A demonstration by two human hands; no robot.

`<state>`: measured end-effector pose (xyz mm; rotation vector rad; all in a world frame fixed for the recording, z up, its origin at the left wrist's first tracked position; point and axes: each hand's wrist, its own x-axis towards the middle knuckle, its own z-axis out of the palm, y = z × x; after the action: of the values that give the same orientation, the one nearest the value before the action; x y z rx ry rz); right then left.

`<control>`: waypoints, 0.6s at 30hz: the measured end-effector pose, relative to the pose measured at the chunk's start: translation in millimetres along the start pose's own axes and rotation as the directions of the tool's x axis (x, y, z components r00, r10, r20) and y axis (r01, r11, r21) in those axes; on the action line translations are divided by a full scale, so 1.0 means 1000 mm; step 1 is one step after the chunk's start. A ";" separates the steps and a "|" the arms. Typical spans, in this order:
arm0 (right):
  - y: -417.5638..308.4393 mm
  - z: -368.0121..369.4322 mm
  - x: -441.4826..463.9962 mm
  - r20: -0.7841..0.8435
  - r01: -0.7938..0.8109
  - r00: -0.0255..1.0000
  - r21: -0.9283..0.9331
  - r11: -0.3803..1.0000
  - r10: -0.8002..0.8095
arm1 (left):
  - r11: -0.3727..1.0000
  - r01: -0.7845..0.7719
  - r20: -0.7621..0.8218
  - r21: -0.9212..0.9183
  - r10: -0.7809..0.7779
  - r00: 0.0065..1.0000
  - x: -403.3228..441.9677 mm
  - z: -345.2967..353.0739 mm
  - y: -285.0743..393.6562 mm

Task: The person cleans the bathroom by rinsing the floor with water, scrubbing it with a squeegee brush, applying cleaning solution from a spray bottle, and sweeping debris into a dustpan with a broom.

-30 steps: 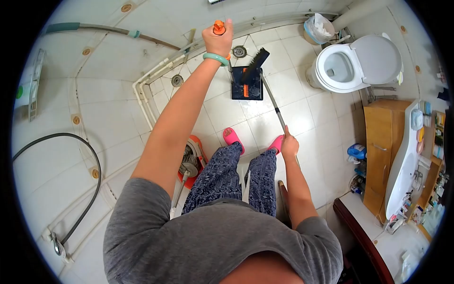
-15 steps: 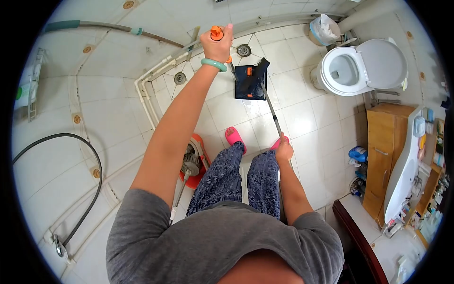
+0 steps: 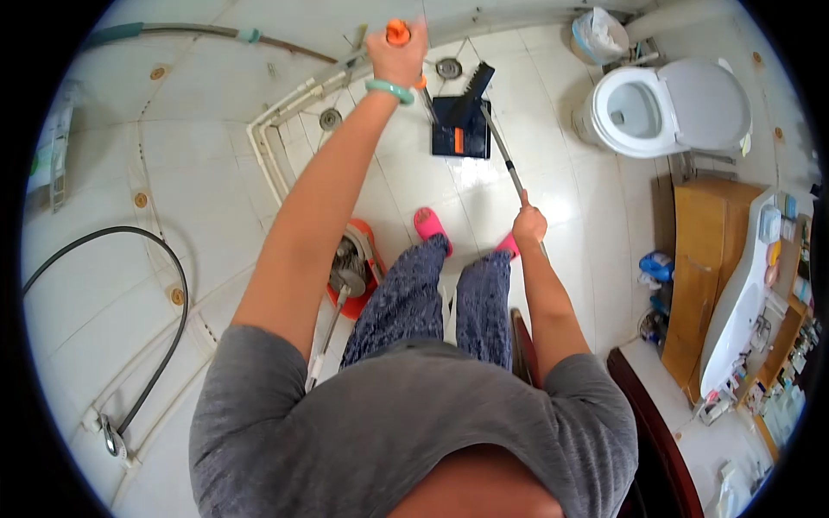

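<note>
My left hand is closed around the orange-topped handle of a long-handled dustpan, held upright. A green bangle circles that wrist. The black dustpan sits on the white tiled floor in front of my feet. A broom's dark toothed head lies slanted over the pan, its far end sticking out past the pan's far edge. My right hand grips the broom's grey stick, with the thumb stretched along it. Any sweepings in the pan are too small to make out.
A toilet with its lid up stands at right, beside a lined waste bin. A wooden cabinet and sink lie farther right. An orange bucket with a mop is by my left leg. Two floor drains and wall pipes are at left.
My right hand has moved forward along with the broom. The broom head has tilted and shifted over the pan, uncovering more of its near side. My left hand keeps its hold; the view has tipped slightly.
</note>
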<state>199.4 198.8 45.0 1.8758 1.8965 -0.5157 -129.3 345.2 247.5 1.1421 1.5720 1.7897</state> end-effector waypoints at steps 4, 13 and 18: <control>0.004 -0.018 -0.049 0.066 -0.029 0.997 0.042 0.999 0.027 | 0.937 0.084 -0.117 0.340 -0.046 0.992 0.001 0.002 -0.030; 0.023 -0.026 -0.076 0.126 -0.110 0.989 0.289 0.951 0.076 | 0.999 -0.048 0.509 0.017 0.032 0.860 -0.015 -0.019 0.015; 0.034 -0.049 -0.101 0.163 -0.087 0.986 0.317 0.944 0.036 | 0.943 -0.083 0.629 0.323 -0.148 0.763 -0.020 -0.047 0.046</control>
<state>231.7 141.0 142.0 2.0189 1.7266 -0.9735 -150.5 293.2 287.3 1.6533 1.4525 0.9276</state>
